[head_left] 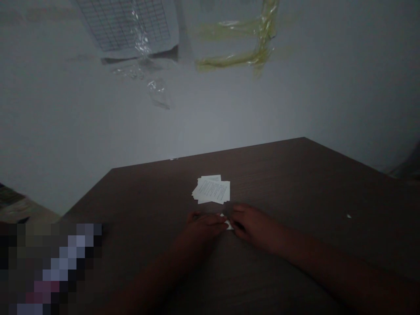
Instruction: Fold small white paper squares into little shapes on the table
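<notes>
A small white piece of paper [229, 226], possibly folded, lies on the dark brown table between my two hands, mostly covered by fingers. My left hand [204, 226] reaches over it from the left, fingers together and pressing on it. From the other side, my right hand [251, 223] has its fingers curled in at the paper's right edge. Just beyond the hands is a loose pile of white paper slips [212, 190], the top one bearing lines of print. Dim light hides the exact finger grip.
The table [278, 175] meets a pale wall [216, 118] at its far edge. A tiny white scrap [348, 216] lies at the right, and another scrap [173, 159] at the back edge. A gridded sheet [126, 24] and yellow tape [229, 61] are on the wall. The lower left is pixelated.
</notes>
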Motion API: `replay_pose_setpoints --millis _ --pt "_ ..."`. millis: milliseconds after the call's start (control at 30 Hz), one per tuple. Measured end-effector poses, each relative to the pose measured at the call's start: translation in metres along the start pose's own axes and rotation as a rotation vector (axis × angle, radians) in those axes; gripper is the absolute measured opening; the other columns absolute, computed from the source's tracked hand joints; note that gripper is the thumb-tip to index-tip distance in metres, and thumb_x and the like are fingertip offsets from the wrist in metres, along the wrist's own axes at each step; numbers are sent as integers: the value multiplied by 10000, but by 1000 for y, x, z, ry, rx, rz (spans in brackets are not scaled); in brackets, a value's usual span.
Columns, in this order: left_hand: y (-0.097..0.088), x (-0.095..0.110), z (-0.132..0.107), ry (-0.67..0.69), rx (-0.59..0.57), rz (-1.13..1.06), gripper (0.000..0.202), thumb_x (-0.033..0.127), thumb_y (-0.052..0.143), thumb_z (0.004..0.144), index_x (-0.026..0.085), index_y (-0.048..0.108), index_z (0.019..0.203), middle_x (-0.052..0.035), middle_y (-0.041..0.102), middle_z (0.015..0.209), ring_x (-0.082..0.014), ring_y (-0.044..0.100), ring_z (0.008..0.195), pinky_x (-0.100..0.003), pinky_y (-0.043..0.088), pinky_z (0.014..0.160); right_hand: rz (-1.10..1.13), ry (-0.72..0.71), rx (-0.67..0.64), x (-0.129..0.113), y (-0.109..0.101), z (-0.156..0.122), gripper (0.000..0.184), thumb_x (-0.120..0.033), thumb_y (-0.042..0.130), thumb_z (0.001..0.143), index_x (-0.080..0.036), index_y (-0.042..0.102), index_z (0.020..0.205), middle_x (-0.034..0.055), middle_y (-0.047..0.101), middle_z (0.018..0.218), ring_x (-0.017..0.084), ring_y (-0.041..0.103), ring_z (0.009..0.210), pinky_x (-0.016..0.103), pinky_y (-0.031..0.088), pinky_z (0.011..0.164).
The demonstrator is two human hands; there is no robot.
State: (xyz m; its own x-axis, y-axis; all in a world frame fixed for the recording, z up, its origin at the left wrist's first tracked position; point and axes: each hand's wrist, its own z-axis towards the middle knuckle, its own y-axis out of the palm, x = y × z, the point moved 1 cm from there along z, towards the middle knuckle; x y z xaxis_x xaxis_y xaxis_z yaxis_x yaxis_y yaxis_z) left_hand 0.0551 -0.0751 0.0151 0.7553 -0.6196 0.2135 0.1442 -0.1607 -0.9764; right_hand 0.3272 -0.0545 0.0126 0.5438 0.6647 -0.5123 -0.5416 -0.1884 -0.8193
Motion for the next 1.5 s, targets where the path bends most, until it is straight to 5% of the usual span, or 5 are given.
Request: replay_pose_setpoints --millis 567,700,1033,1200,1500 --pt "-20 20 -2 -8 4 -11 664 -21 709 1130 311 892 1674 -109 891 1763 -372 846 1628 -626 572 1483 -116 68 -128 -23 -12 -11 189 -60 805 1087 -211 913 1118 115 896 1183 301 860 1061 406 694 1001" --pt "-20 24 -1 82 36 -64 601 -29 687 1099 224 903 1600 -129 912 1678 -340 849 1550 -476 657 1388 -87 -14 -51 -22 -7 -6 234 -72 808 1072 -235 899 1213 116 892 1315 342 852 1263 483 696 1159" --pt "-31 15 -4 154 22 -191 631 -88 587 1087 258 942 1478 -65 941 1666 -268 905 1503 -392 677 1350 -110 -44 -72 -17 -4 -7 358 -44 756 1098 -214 952 1345 138 933 1366 355 873 1305 514 701 1240" --pt "-41 7 -14 126 -32 -224 672 -25 614 1168 326 905 1661 -61 861 1819 -269 824 1673 -437 647 1435 -136 -58 -64 -16 -2 -12 319 -83 779 1126 -238 950 1346 130 937 1335 358 875 1274 518 701 1220" --pt "-34 -2 -10 134 -46 -242 585 56 651 1226 339 913 1666 -68 857 1825 -293 827 1675 -466 642 1459 -193 -60 -113 -26 -12 -11 329 -42 772 1120 -176 957 1356 154 938 1354 343 883 1280 480 701 1201"
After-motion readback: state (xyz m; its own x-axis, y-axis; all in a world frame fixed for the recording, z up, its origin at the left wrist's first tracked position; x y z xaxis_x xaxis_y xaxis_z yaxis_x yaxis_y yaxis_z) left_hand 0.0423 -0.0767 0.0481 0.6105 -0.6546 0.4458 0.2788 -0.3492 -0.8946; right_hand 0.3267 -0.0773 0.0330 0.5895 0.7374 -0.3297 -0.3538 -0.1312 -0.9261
